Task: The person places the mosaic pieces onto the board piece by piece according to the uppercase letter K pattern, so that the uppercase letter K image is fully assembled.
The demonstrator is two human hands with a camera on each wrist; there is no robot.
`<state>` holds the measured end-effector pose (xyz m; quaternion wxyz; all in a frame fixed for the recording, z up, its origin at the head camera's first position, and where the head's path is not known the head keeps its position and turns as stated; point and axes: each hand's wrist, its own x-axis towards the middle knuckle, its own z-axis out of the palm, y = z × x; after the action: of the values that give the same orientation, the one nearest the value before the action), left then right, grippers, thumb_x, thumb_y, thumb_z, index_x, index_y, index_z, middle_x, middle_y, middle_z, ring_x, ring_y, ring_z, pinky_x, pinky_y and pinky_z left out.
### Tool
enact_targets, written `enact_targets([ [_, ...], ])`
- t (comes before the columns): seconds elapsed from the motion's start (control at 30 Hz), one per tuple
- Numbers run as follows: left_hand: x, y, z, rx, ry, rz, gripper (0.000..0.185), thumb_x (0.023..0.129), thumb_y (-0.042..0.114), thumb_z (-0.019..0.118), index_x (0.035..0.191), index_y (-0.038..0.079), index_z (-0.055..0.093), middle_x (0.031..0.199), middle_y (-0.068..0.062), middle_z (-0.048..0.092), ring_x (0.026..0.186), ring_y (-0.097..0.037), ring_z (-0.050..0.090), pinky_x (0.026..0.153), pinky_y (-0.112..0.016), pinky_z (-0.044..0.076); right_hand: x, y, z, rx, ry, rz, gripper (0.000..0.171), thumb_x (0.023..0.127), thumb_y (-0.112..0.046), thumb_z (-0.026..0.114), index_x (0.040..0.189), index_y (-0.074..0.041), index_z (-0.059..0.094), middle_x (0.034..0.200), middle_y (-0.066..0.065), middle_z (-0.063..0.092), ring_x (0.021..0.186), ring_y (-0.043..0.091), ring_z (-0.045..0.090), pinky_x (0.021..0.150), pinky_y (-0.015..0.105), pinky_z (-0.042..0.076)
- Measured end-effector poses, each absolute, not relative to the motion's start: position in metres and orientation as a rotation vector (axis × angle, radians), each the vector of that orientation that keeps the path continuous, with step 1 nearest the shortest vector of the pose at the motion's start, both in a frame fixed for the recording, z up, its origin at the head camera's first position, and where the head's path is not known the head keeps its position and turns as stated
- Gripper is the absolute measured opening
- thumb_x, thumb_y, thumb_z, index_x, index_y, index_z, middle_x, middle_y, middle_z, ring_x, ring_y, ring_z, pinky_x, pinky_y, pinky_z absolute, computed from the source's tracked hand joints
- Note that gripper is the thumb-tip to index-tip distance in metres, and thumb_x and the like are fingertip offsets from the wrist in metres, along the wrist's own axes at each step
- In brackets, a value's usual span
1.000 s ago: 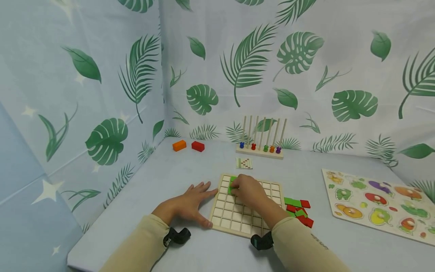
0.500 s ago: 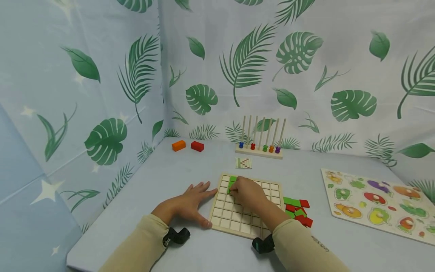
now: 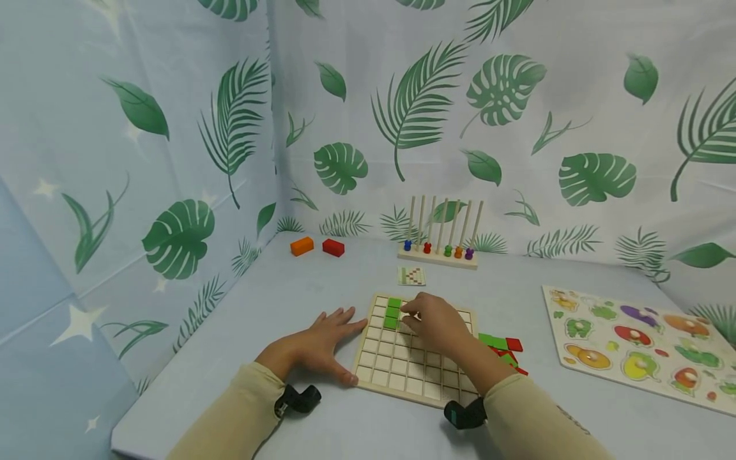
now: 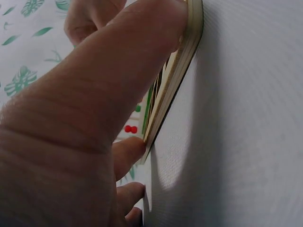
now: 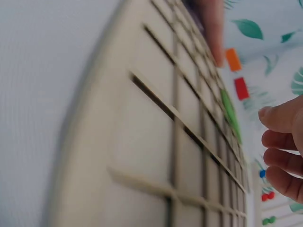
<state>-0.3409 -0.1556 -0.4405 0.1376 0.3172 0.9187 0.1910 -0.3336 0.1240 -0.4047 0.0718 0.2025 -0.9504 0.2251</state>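
Note:
A wooden grid board [image 3: 397,367] lies flat in front of me. Several green square tiles [image 3: 393,313] fill a short column near its upper left. My left hand [image 3: 322,345] is spread along the board's left side, thumb at the near corner and a fingertip at the edge. The left wrist view shows that thumb [image 4: 165,23] against the board's side [image 4: 173,85]. Over the grid, just right of the green tiles, is my right hand [image 3: 437,326]. Its fingers are loosely bent with nothing between them, and in the right wrist view the fingertips [image 5: 279,137] are apart from the board.
Loose red and green tiles [image 3: 500,345] lie against the board's right edge, partly behind my right forearm. Beyond the board are a pattern card [image 3: 411,276] and a peg rack with beads [image 3: 437,258]. Orange [image 3: 301,246] and red [image 3: 333,248] blocks stand back left; a vegetable puzzle [image 3: 638,345] lies right.
My right hand has let go at the green tiles and moved right, off them, uncovering the column. My left hand has stayed at the board's edge.

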Motion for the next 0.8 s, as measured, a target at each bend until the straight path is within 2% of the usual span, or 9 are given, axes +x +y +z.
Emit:
enact_targets([
  [0.3, -0.34, -0.157, -0.439, 0.914, 2.657, 0.57, 0.115, 0.07, 0.069, 0.081, 0.163, 0.028, 0.027, 0.17, -0.005, 0.01, 0.156, -0.027, 0.001, 0.122, -0.05, 0.0, -0.32, 0.18, -0.387, 0.578, -2.829, 0.721, 0.025, 0.098, -0.014, 0.07, 0.119, -0.002, 0.075, 0.102, 0.004, 0.067, 0.093, 0.024, 0.065, 0.074, 0.042, 0.056],
  [0.57, -0.34, -0.138, -0.44, 0.954, 2.653, 0.557, 0.116, 0.069, 0.07, 0.081, 0.163, 0.029, 0.027, 0.17, -0.006, 0.01, 0.156, -0.028, 0.001, 0.122, -0.051, -0.001, -0.294, 0.25, -0.387, 0.292, -2.922, 0.694, 0.028, 0.098, -0.021, 0.069, 0.12, -0.004, 0.074, 0.107, 0.008, 0.068, 0.095, 0.028, 0.062, 0.07, 0.04, 0.055],
  [0.8, -0.334, -0.148, -0.437, 0.893, 2.671, 0.567, 0.116, 0.068, 0.069, 0.083, 0.163, 0.028, 0.03, 0.17, -0.007, 0.011, 0.155, -0.029, 0.003, 0.122, -0.052, -0.001, -0.287, 0.271, -0.397, 0.09, -2.982, 0.779, 0.028, 0.097, -0.024, 0.071, 0.119, -0.007, 0.075, 0.111, 0.01, 0.067, 0.098, 0.028, 0.059, 0.075, 0.04, 0.055],
])
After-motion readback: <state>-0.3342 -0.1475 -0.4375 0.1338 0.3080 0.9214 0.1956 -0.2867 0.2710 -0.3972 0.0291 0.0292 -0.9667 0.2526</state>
